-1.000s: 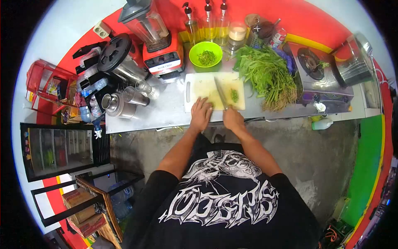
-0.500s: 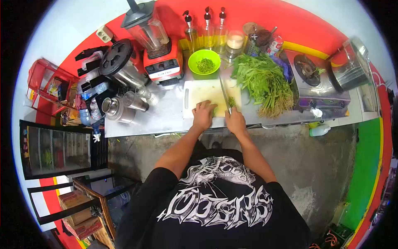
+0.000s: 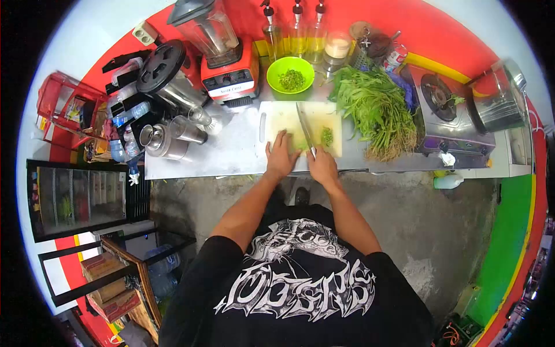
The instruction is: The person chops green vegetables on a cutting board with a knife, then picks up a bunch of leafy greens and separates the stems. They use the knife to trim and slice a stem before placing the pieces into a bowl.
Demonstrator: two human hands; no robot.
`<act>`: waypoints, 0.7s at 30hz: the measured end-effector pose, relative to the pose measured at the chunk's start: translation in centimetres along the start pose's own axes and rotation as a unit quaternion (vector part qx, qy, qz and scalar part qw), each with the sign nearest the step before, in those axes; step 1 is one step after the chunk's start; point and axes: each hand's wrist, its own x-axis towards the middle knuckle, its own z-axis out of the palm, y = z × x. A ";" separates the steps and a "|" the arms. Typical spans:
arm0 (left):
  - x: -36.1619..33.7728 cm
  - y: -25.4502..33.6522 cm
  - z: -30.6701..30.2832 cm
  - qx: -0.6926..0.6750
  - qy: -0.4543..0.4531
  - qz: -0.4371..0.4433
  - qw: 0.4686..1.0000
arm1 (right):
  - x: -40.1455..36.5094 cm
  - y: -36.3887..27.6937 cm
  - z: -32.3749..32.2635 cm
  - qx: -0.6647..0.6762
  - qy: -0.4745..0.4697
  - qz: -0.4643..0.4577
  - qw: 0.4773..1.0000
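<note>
A white cutting board [image 3: 277,115] lies near the counter's front edge. My right hand [image 3: 323,168] is closed around the handle of a kitchen knife [image 3: 306,125], its long blade pointing away from me over the board. Just right of the blade sits a small pile of chopped greens [image 3: 327,136]. My left hand [image 3: 281,157] rests on the board's front part, fingers apart, with nothing visible in it. Behind the board stands a lime-green bowl [image 3: 274,80] with chopped greens inside. To the right lies a large bunch of leafy greens with roots [image 3: 378,113].
A red blender [image 3: 230,81] stands left of the bowl, near metal cups [image 3: 165,141] and a clear cup [image 3: 188,130]. Pump bottles [image 3: 297,34] line the back wall. On the right is a gas stove [image 3: 442,110] beside a metal pot [image 3: 497,98].
The knife has shifted left across the board, away from the chopped pile. My left hand stays on the board, and the camera view has moved slightly.
</note>
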 end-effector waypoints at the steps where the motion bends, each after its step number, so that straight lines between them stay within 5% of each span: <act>1: 0.0 -0.2 0.1 -0.002 -0.001 0.000 1.000 | 0.1 0.7 0.6 0.006 0.000 -0.026 1.000; 10: -0.3 -0.4 1.0 -0.009 0.064 0.020 0.998 | -0.6 1.8 -0.1 -0.041 -0.057 -0.035 0.997; 21: -0.1 0.3 0.8 0.017 0.039 -0.006 0.999 | -0.9 2.1 -0.6 -0.043 -0.070 -0.024 0.996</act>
